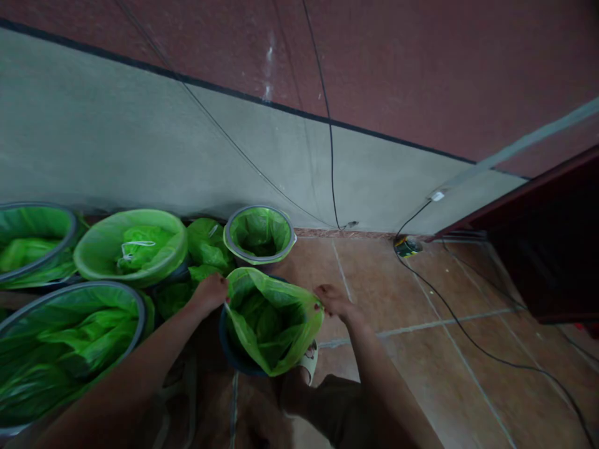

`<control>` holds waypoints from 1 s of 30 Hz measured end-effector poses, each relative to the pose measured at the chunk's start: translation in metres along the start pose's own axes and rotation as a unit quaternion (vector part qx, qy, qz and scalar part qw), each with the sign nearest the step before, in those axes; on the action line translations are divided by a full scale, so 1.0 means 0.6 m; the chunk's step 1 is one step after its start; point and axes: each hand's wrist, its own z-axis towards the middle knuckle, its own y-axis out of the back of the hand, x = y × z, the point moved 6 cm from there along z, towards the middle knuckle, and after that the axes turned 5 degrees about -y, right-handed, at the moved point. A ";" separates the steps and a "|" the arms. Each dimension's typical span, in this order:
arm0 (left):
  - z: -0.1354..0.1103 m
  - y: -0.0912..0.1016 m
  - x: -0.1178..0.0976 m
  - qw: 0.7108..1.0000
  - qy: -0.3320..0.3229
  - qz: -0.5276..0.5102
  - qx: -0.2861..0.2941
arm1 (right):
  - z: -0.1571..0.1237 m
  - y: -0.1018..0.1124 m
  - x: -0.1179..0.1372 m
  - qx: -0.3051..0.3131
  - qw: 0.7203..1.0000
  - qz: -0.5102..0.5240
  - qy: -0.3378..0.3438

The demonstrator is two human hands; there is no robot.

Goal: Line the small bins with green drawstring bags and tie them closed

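Note:
A green plastic bag (281,290) stands with its mouth spread wide inside a dark blue bucket (229,349), in front of my legs. My left hand (213,291) grips the bag's rim at its left side, fingers closed on the plastic. At the opposite side my right hand (333,300) is closed on the rim too. Between both hands the rim is pulled taut above the bucket, and crumpled green plastic shows inside. Just behind it is a smaller bin (259,257) with a grey ring and a green liner.
Several lined bins crowd the left: one light green (84,252), one large with a grey rim (140,312). A black cable (449,312) crosses the tiled floor (374,268) on the right, near a dark can (408,247). A dark red cabinet (472,221) stands far right.

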 end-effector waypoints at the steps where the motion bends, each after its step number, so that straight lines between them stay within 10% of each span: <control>1: -0.003 0.002 -0.001 1.000 0.014 -0.022 0.000 | -0.002 -0.002 -0.003 0.014 0.999 0.035 -0.006; 13: -0.008 -0.004 -0.017 0.998 -0.013 -0.067 0.015 | -0.005 -0.025 0.008 0.102 0.961 0.257 0.021; 24: -0.023 0.047 -0.062 0.994 -0.078 0.064 -0.034 | 0.010 0.017 0.025 -0.114 0.992 0.028 0.053; 30: -0.046 0.079 -0.103 0.978 -0.163 -0.106 -0.077 | -0.028 0.041 0.083 -0.165 0.948 0.224 0.153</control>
